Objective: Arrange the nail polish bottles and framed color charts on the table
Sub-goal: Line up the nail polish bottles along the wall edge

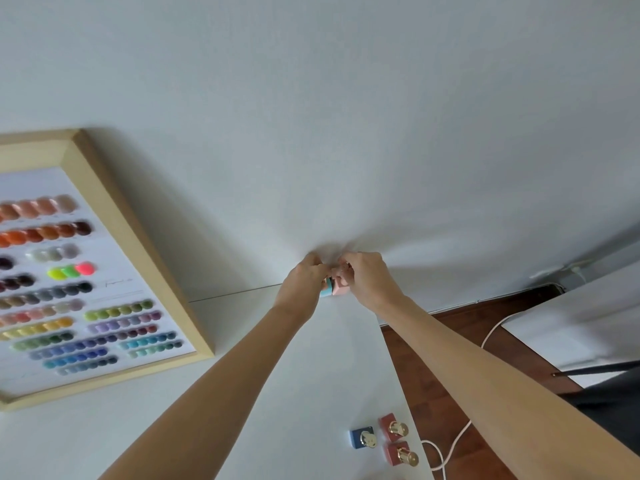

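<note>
I see left hand (306, 277) gripping the teal bottle (326, 292), right hand (363, 277) gripping the pink bottle (340, 288), side by side at the table's (294, 393) far edge by the wall (311, 98). 3 bottles (384, 438) near; framed chart (86, 271) left.

White desk (311, 375) under a white wall (311, 98); the color chart (69, 271) has a pale wood frame and rows of many-coloured dots on white. A teal bottle (325, 292) beside a pink bottle (340, 289); nearer, one blue bottle (360, 438) and two dusky red bottles (393, 427), all gold-capped. Reddish-brown wood floor (433, 358), white cable (450, 452)
</note>
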Available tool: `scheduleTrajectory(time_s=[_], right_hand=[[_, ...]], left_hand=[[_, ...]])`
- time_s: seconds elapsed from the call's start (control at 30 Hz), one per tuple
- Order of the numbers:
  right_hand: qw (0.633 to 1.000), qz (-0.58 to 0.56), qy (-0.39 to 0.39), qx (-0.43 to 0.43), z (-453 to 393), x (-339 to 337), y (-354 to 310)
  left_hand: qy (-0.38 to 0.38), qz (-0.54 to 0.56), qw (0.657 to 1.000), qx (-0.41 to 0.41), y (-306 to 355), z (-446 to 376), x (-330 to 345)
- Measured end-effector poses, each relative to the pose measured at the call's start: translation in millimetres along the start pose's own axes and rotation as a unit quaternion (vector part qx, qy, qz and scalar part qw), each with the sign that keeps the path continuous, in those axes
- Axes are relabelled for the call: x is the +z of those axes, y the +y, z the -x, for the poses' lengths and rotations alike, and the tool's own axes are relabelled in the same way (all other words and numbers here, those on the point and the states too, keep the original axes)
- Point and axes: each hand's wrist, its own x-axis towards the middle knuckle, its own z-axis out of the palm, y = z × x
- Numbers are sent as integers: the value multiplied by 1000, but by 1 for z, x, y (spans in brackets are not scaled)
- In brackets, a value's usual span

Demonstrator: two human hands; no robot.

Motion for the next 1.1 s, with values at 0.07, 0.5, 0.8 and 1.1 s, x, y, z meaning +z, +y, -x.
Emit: scheduleTrajectory(time_s=[0.07,0.5,0.8,1.1], right_hand=[[1000,-7,6,-9,0,2,1],[994,-80,59,44,14,20,21],[991,-72,24,112,5,41,26],[991,-74,25,107,-2,45,27]], left_hand=[[14,8,1000,5,0,1,3],[135,180,964,-140,-3,25,33],[99,203,945,-238,-7,8,49],[120,226,935,-244,-2,4,56]])
